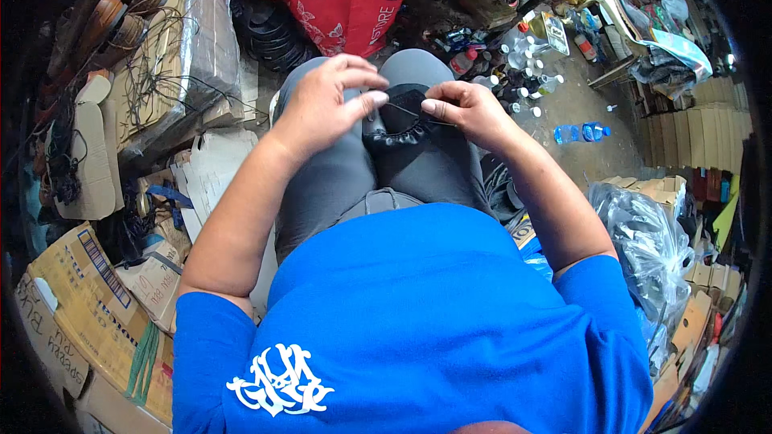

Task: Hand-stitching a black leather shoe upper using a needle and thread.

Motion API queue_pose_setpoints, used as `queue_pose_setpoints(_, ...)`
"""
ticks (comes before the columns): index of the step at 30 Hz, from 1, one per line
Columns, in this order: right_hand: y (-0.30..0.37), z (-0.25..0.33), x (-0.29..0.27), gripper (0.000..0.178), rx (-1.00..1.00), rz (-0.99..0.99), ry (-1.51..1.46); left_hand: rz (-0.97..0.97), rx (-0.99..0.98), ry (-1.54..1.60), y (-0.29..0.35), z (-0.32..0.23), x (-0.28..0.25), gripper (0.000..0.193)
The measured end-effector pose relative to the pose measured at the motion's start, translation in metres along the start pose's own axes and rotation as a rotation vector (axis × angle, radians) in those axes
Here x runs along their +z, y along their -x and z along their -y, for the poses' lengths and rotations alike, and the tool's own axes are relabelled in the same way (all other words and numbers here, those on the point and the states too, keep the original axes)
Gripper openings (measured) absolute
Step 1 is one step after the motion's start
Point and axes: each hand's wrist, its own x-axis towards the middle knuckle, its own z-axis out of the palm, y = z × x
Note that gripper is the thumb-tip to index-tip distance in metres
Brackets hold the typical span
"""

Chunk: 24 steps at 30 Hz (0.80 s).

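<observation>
At twelve o'clock, atop the grey-trousered right knee (413, 67), rest a black, glossy, leather-like piece (404, 117) with a puckered rim (394, 140), probably for firm support. With thumb and forefinger of the bare right hand (470, 112), apparently pinch its three-o'clock edge, likely for steadiness. Toward nine, hold the bare left hand (328, 104) with fingers and thumb loosely spread. Aim that rim toward six; judge the long axis twelve-to-six, uncertainly.

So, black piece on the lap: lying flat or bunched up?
Bunched along its lower edge: the black piece shows shiny, puckered folds there. Cannot tell for the part by the right hand.
</observation>
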Motion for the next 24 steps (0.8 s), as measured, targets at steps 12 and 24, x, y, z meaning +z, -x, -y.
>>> queue_pose_setpoints(12, 0.015, 0.030, -0.021, 0.027, 0.117, 0.244, 0.246, 0.410, -0.069, 0.062, -0.058, 0.001, 0.039, 0.020)
queue_pose_setpoints(24, 0.046, 0.041, -0.023, 0.014, -0.079, -0.038, 0.221, 0.621, -0.248, 0.510, -0.066, 0.017, 0.028, 0.024)
